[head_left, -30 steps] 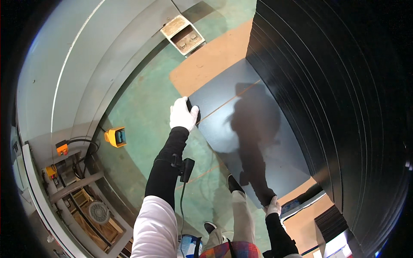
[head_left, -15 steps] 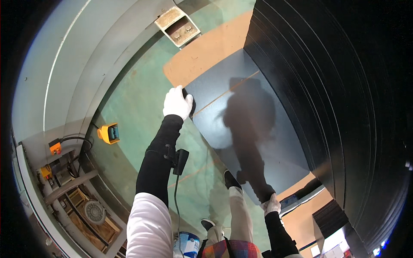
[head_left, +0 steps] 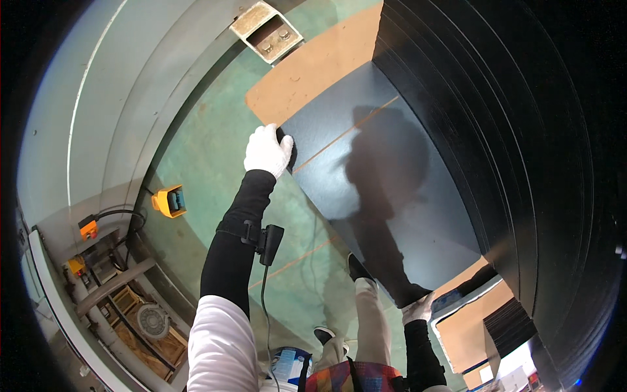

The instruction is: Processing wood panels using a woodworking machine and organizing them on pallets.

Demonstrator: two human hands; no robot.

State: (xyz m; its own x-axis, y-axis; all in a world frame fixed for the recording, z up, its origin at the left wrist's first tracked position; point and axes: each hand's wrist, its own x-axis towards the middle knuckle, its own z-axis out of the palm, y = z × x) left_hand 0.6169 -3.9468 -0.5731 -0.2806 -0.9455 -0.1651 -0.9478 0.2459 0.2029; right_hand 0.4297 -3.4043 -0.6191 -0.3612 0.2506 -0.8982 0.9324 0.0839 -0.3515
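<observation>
A wide dark grey sheet point(head_left: 326, 189) with a smooth, shiny face lies before me, and a thin orange-brown line crosses its far part. On its left edge is my left hand point(head_left: 268, 150) in a white glove, fingers closed over the rim near the far left corner. My right hand point(head_left: 417, 310), gloved as well, grips the near corner, its fingertips partly hidden. A large shadow falls across the sheet. Along its right side rises a tall stack of black sheets point(head_left: 477, 130).
Brown board point(head_left: 313, 72) shows beyond the sheet. A grey machine wall point(head_left: 111, 98) curves along the left, with a yellow foot pedal point(head_left: 171, 201) on the green floor point(head_left: 202, 137). A bolted metal bracket point(head_left: 268, 31) stands at the far end. A white-blue bucket point(head_left: 286, 366) sits by my feet.
My right hand and the sheet's near end have shifted slightly right and away from me. The left hand keeps its place on the left edge. The view has turned a little.
</observation>
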